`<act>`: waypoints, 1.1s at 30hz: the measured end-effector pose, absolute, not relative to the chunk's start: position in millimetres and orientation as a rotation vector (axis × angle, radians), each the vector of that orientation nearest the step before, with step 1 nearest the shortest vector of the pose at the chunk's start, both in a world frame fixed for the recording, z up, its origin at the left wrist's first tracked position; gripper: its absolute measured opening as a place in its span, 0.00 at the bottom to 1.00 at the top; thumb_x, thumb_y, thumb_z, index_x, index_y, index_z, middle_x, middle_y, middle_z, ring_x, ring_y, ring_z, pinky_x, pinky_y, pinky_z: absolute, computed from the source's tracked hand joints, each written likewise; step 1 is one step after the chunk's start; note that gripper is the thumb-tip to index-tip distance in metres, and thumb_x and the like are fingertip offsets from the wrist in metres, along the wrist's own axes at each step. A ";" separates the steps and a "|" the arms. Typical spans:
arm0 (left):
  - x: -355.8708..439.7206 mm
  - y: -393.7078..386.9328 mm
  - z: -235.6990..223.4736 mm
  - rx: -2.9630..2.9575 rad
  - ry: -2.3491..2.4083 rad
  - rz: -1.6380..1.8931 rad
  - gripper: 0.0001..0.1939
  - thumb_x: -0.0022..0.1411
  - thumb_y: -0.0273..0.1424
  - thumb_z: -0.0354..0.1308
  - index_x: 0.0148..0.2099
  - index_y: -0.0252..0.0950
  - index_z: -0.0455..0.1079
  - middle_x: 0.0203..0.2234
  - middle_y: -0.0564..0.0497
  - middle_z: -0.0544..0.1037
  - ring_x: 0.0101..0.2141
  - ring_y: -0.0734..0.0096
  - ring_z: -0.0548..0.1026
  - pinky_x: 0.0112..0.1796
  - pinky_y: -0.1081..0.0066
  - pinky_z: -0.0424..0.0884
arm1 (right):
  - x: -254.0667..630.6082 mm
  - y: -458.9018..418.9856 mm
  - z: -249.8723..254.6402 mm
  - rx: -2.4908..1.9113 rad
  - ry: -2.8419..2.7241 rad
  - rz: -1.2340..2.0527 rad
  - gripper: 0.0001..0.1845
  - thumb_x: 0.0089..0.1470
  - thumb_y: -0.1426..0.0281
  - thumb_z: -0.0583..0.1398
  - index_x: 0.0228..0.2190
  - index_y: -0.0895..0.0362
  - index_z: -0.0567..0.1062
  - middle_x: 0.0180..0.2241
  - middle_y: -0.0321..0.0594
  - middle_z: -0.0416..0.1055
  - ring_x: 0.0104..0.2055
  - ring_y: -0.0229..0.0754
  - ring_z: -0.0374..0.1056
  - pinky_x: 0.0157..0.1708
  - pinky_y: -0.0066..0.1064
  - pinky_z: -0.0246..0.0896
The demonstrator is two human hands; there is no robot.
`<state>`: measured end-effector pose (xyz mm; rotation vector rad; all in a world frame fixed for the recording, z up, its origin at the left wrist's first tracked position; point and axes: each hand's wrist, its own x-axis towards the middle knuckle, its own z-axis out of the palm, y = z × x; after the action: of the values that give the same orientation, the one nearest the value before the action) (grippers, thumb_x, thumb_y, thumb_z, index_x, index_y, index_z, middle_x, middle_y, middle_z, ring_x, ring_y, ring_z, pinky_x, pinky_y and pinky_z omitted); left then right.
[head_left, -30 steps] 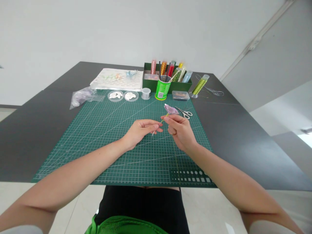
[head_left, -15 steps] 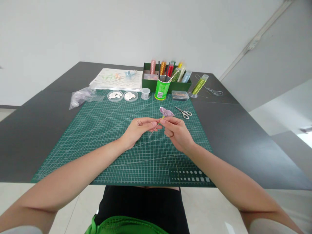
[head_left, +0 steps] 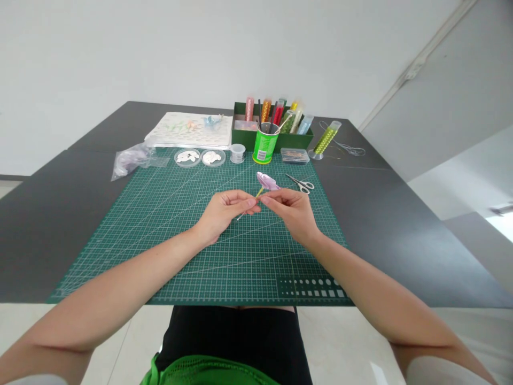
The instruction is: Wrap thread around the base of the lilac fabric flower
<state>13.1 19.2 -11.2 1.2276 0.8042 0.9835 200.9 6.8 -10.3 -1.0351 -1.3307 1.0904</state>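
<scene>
A pale purple artificial flower [head_left: 266, 181] on a thin wire stem tilts up above the cutting mat [head_left: 192, 256]. My left hand [head_left: 229, 211] is closed, thumb and fingers pinching the stem below its yellow-green wrapped part; the pale wire end pokes out under the fingers. Close against the stem, my right hand [head_left: 292, 211] is pinched too. It seems to hold a fine thread, and a faint strand hangs below it to the mat. The fingertips hide the exact grip. White-handled scissors [head_left: 301, 184] lie just beyond my right hand.
Along the back stand a green can of tools [head_left: 265, 145], a green box [head_left: 248, 140] with coloured thread spools, and a clear case [head_left: 295, 155]. A green spool [head_left: 326, 139] stands right. Two dishes of white pieces [head_left: 187, 157], a plastic bag [head_left: 130, 160] and a white board [head_left: 160, 133] lie left.
The flower has turned and shifted slightly left, showing more of its yellow-green stem. My left hand has slid down the stem a little, and the right fingers have moved slightly left.
</scene>
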 end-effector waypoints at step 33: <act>8.3 12.3 -6.2 2.165 1.143 0.942 0.05 0.64 0.32 0.66 0.34 0.40 0.80 0.29 0.57 0.85 0.30 0.69 0.82 0.34 0.69 0.72 | 231.7 -7.1 35.2 -0.825 -1.969 0.838 0.11 0.59 0.65 0.67 0.39 0.56 0.87 0.19 0.36 0.75 0.18 0.31 0.57 0.17 0.25 0.49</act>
<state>8.3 12.3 -6.2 2.1653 1.1431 0.9419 231.7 -7.1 35.2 -0.8250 -1.9691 0.8384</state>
